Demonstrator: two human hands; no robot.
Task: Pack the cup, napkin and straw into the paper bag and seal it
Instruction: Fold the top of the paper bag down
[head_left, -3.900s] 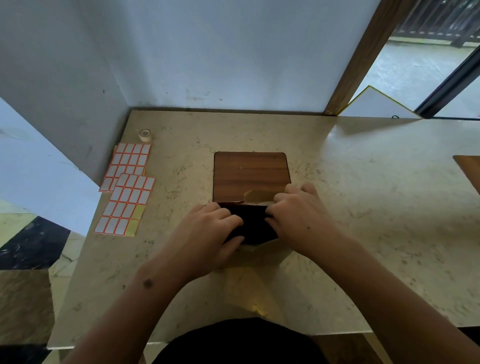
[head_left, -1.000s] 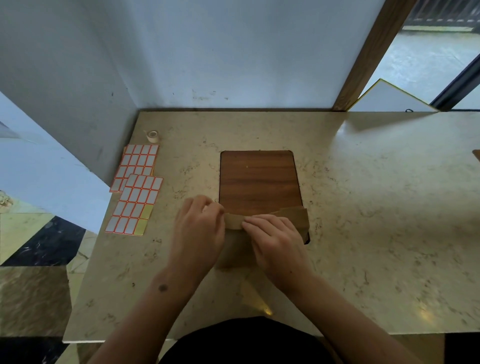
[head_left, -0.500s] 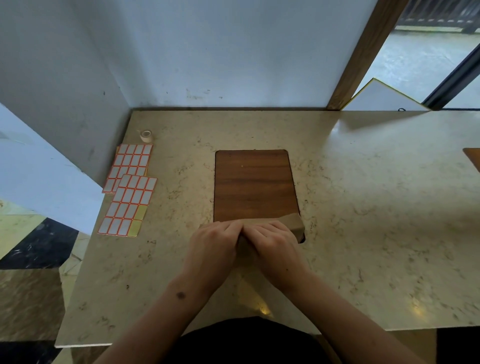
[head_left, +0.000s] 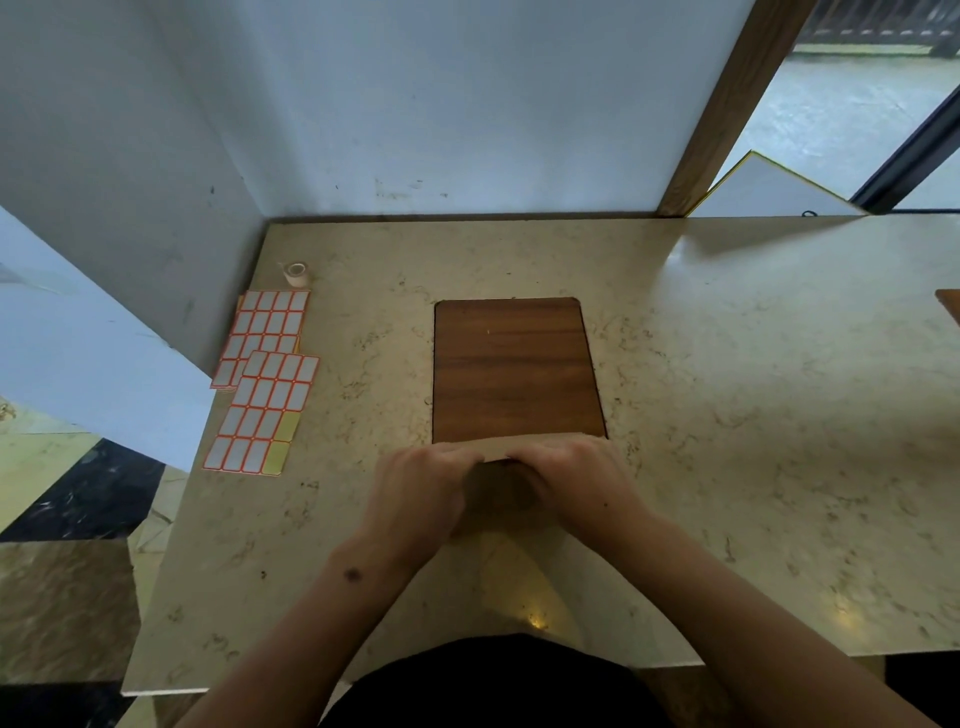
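A brown paper bag (head_left: 498, 491) stands at the near end of a wooden board (head_left: 514, 369), its top folded over into a flat strip. My left hand (head_left: 421, 493) grips the left side of that fold, fingers curled over it. My right hand (head_left: 576, 483) grips the right side the same way. The two hands meet at the middle of the fold. Cup, napkin and straw are not visible; the bag's inside is hidden.
Two sheets of orange-bordered white label stickers (head_left: 267, 384) lie at the table's left edge. A small tape roll (head_left: 297, 273) sits behind them near the wall corner. The marble table (head_left: 727, 415) stretches to the right. Another wooden board's corner (head_left: 949, 304) shows far right.
The bag's dark mouth was open earlier; its top has been folded down. My hands have pressed the fold lower and closed in over it, covering most of the strip.
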